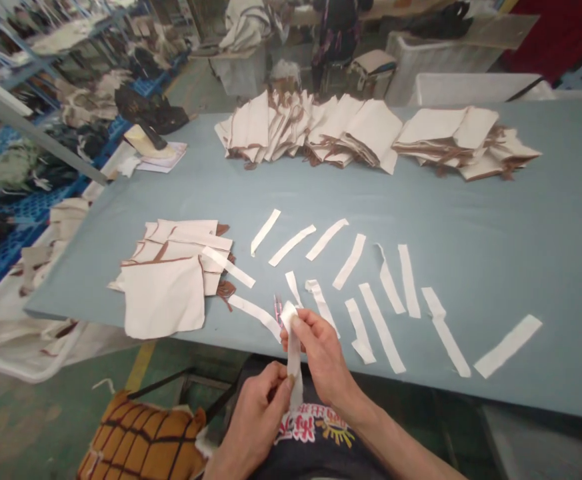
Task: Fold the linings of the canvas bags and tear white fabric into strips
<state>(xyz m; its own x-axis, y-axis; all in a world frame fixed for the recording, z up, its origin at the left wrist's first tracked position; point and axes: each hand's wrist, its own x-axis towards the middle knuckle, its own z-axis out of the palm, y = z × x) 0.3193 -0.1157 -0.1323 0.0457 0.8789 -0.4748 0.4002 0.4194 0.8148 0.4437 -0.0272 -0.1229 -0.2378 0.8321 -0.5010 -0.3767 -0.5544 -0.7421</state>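
A white strip point(295, 357) hangs upright between my two hands, just off the table's front edge. My right hand point(321, 350) pinches its upper end, and my left hand point(265, 403) grips it lower down. Whether the strip is cloth or tape I cannot tell. On the table beyond lie several similar loose white strips point(383, 327), some straight and some curled. Pink-handled snips point(277, 310) lie just beyond my right hand, partly hidden. To the left is a fanned stack of cream fabric pieces point(163, 297) with brown edging; one strip lies across its right side.
Along the back of the blue-grey table point(171, 197) are heaps of cream, brown-edged pieces point(353, 130). A yellow and black item point(145, 140) rests at the back left corner. White bins point(475, 87) stand behind, and a person point(338, 33) sits beyond. An orange checked cushion point(141, 440) is below left.
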